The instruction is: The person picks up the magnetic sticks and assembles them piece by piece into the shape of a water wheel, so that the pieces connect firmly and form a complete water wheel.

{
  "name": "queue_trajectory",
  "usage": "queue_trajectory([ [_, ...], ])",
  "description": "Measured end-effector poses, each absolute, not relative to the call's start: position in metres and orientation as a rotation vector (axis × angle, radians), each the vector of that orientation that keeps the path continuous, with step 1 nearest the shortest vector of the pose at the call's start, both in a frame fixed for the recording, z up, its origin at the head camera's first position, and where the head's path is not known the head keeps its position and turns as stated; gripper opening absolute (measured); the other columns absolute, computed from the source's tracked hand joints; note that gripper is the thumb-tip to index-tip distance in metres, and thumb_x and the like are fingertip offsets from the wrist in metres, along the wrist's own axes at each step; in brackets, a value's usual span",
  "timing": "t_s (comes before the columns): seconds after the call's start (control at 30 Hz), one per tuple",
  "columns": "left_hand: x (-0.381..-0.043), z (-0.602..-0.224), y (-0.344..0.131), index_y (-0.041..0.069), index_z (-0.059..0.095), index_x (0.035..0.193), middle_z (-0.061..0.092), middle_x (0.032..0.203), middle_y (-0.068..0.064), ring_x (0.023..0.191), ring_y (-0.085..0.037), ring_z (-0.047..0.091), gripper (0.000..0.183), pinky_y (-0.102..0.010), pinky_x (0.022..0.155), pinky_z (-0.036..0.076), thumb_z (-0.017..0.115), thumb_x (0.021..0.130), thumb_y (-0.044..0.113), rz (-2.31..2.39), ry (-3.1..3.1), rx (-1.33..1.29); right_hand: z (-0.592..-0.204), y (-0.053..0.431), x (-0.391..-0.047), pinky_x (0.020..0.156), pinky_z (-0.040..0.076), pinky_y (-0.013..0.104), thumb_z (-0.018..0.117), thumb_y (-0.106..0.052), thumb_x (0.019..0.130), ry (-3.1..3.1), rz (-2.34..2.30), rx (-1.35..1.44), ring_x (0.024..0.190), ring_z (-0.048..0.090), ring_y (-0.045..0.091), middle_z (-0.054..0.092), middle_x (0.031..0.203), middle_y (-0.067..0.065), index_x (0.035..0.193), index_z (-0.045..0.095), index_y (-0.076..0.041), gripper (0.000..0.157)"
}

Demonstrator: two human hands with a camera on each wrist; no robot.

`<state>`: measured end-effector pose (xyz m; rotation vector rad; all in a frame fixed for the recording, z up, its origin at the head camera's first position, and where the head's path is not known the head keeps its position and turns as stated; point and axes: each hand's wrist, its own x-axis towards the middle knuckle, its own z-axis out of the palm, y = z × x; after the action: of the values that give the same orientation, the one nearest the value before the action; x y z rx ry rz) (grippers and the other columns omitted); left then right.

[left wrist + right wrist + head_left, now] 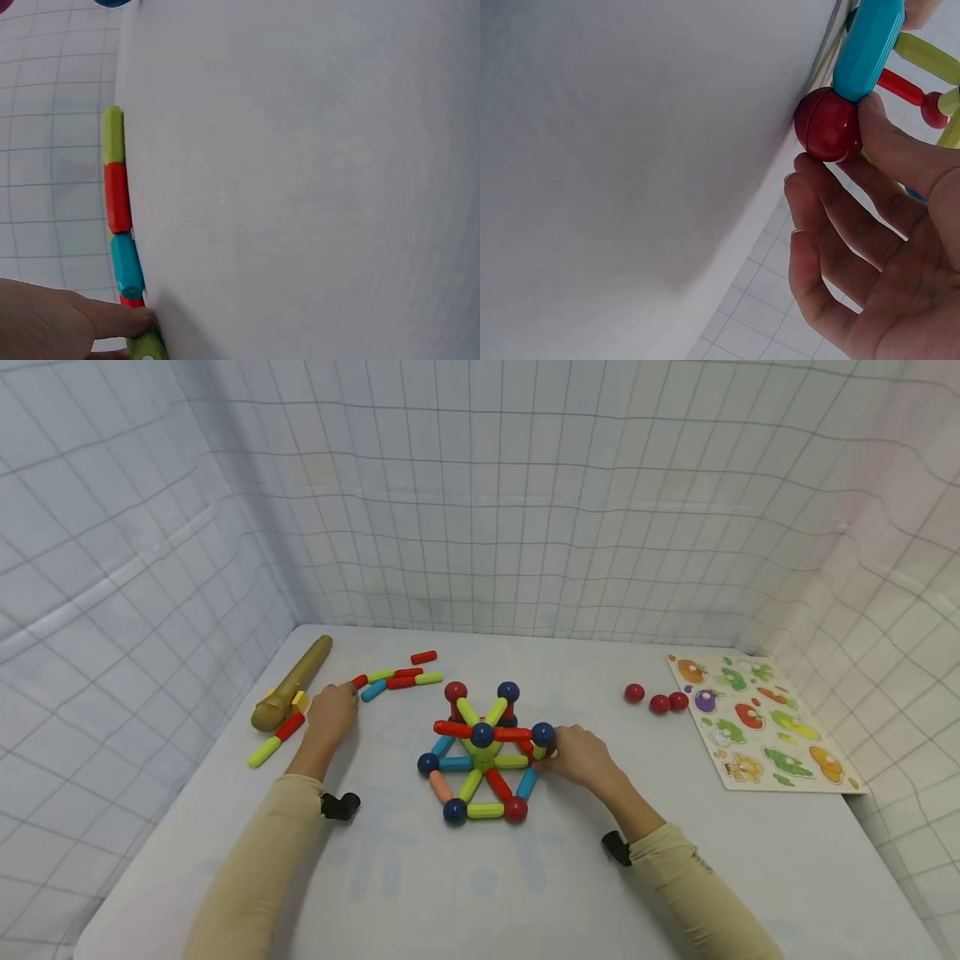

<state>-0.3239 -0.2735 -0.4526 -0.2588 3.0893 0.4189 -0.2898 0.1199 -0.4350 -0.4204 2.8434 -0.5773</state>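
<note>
In the middle of the table stands a structure of magnetic rods and balls [485, 811], with a raised upper part. My right hand [581, 756] is at its right side. Thumb and fingers pinch a red ball [829, 126] there, with a blue rod [868, 49] attached above it. At the left, my left hand [332, 717] is beside a line of loose magnetic rods. Its fingers pinch a green rod [147, 345], partly hidden by them. A blue rod [127, 265] and a red rod [118, 196] lie just beyond.
A gold toy microphone [300, 677] lies at the far left near a yellow block [300, 701]. Close by are a red rod [289, 727] and a green rod [264, 752]. Several red balls [660, 703] and a vegetable picture board [738, 758] are on the right.
</note>
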Motion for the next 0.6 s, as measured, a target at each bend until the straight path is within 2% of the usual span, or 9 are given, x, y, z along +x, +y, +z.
queue_trajectory([
  [0.1, -0.315, -0.445, -0.268, -0.006, 0.059, 0.123, 0.061, 0.112, -0.032, 0.100, -0.046, 0.059, 0.033, -0.055, 0.082, 0.052, 0.049, 0.095, 0.006, 0.429, 3.090, -0.212, -0.436, 0.120, -0.290, 0.063, 0.052, 0.029, 0.081, -0.025, 0.079, 2.845, -0.572, -0.425, 0.071, 0.059, 0.017, 0.073, 0.089, 0.007, 0.099, 0.073, -0.002, 0.031],
  [0.33, -0.279, -0.409, -0.220, 0.004, 0.067, 0.111, 0.070, 0.105, -0.015, 0.096, -0.028, 0.063, 0.031, -0.038, 0.080, 0.055, 0.074, 0.085, 0.019, 0.871, 2.883, 0.074, -0.435, 0.121, -0.291, 0.064, 0.053, 0.027, 0.081, -0.026, 0.079, 2.819, -0.578, -0.416, 0.072, 0.060, 0.017, 0.074, 0.092, 0.008, 0.102, 0.073, -0.002, 0.034],
  [0.47, -0.265, -0.399, -0.191, 0.009, 0.067, 0.106, 0.070, 0.099, -0.007, 0.090, -0.021, 0.062, 0.028, -0.033, 0.075, 0.054, 0.078, 0.082, 0.021, 0.908, 2.837, 0.184, -0.434, 0.121, -0.292, 0.065, 0.053, 0.028, 0.081, -0.026, 0.079, 2.820, -0.572, -0.404, 0.074, 0.060, 0.017, 0.074, 0.093, 0.009, 0.103, 0.072, -0.002, 0.035],
  [0.6, -0.258, -0.399, -0.176, 0.010, 0.068, 0.104, 0.070, 0.098, -0.006, 0.087, -0.020, 0.059, 0.027, -0.031, 0.073, 0.052, 0.078, 0.081, 0.018, 0.820, 2.839, 0.194, -0.433, 0.121, -0.292, 0.070, 0.054, 0.031, 0.081, -0.027, 0.079, 2.795, -0.574, -0.423, 0.077, 0.062, 0.018, 0.074, 0.094, 0.008, 0.105, 0.072, -0.003, 0.036],
])
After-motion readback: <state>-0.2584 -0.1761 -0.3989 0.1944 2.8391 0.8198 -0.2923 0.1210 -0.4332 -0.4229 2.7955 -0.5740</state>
